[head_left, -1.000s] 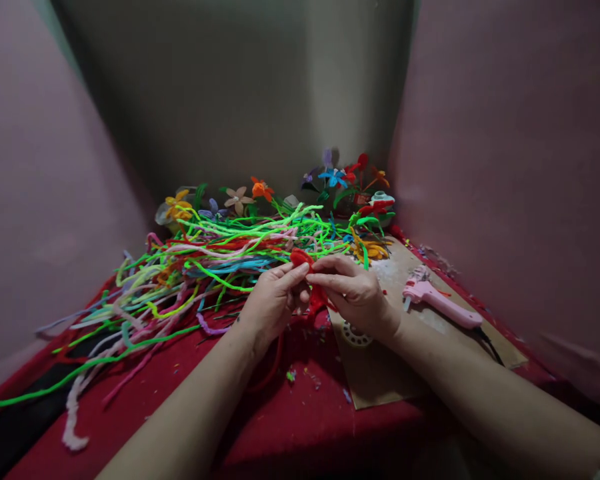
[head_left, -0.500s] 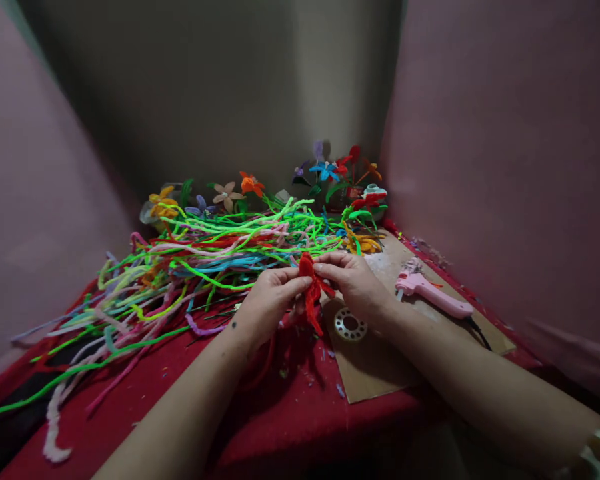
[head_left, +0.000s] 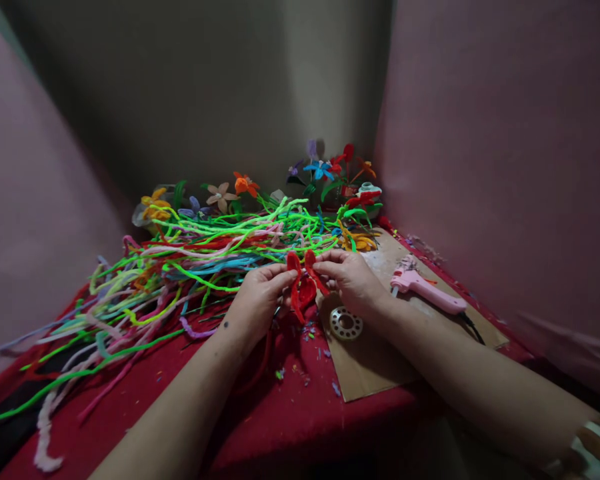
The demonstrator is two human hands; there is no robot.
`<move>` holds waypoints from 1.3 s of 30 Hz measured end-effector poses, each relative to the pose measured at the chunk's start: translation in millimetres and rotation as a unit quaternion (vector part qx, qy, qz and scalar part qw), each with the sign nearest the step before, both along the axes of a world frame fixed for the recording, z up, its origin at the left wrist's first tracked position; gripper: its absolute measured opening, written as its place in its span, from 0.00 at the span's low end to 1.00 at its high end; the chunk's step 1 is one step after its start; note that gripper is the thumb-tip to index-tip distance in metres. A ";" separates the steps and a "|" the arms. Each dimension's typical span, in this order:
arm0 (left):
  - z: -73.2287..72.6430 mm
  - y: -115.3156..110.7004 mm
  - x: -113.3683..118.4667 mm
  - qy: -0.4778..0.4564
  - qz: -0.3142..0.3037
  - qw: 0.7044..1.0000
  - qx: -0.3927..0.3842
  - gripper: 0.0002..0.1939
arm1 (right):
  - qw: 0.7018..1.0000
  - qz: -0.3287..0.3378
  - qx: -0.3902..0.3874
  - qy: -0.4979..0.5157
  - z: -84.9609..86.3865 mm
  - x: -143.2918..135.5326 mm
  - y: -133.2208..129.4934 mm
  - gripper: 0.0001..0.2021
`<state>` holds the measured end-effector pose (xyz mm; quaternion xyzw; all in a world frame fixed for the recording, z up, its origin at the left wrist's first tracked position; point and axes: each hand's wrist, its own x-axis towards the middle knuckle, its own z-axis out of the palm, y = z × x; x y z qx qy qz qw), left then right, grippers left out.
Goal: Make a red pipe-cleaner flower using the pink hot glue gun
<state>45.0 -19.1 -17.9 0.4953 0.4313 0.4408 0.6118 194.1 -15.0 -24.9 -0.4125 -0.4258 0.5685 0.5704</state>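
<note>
A red fuzzy flower (head_left: pixel 307 291) hangs between my two hands above the red cloth, several of its petals spread apart. My left hand (head_left: pixel 265 291) pinches a petal on its left side between thumb and fingers. On the right side, my right hand (head_left: pixel 347 277) grips another petal with its fingertips. Below my right hand, a round metal disc with holes (head_left: pixel 347 323) lies on a cardboard sheet (head_left: pixel 370 370). Part of the flower's underside is hidden by my fingers.
Many coloured pipe cleaners (head_left: pixel 215 250) are heaped at the left and centre. A pink glue gun (head_left: pixel 433 291) with a black cord rests on the cardboard at right. Finished fuzzy flowers (head_left: pixel 320 170) stand along the back wall. Small fluff bits dot the red cloth (head_left: pixel 260 427).
The red flower's upper petals, close together before, are now spread apart. My hands have moved slightly away from each other. The whole view has shifted a little.
</note>
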 end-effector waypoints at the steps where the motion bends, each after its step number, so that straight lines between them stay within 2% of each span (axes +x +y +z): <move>1: -0.5 0.3 0.1 0.004 0.000 1.000 0.002 0.09 | 1.000 -0.001 -0.001 -0.006 0.5 0.1 -0.4 0.05; 9: -6.7 4.2 -2.0 0.018 -0.027 0.999 0.025 0.09 | 1.000 0.018 0.007 -0.017 -1.3 0.7 -0.7 0.05; 14: -3.9 2.0 -1.4 0.039 -0.036 0.998 0.034 0.11 | 0.998 0.036 0.015 -0.040 -2.7 -1.1 -2.9 0.04; 20: -1.6 -0.3 0.5 0.031 -0.029 0.999 0.024 0.06 | 0.996 0.081 0.006 -0.037 -3.2 -3.9 -6.4 0.06; 24: -1.9 0.1 0.4 0.028 -0.015 0.999 0.023 0.05 | 0.994 0.015 0.084 -0.075 -3.8 -3.9 -7.5 0.06; 27: -1.6 -0.6 1.4 0.045 -0.004 0.999 0.029 0.05 | 0.960 -0.047 0.206 -0.183 -5.6 -3.0 -8.7 0.02; 31: -1.3 -2.3 2.7 0.059 0.007 0.998 0.036 0.05 | 0.870 -0.105 0.336 -0.345 -7.3 -2.8 -12.1 0.05; 34: -0.5 -4.1 3.8 0.073 0.012 0.996 0.043 0.07 | 0.829 -0.112 0.357 -0.416 -7.1 -3.4 -14.0 0.06; 39: 3.4 -8.5 7.6 0.108 0.031 0.991 0.075 0.08 | 0.802 -0.114 0.356 -0.466 -7.6 -3.2 -13.3 0.05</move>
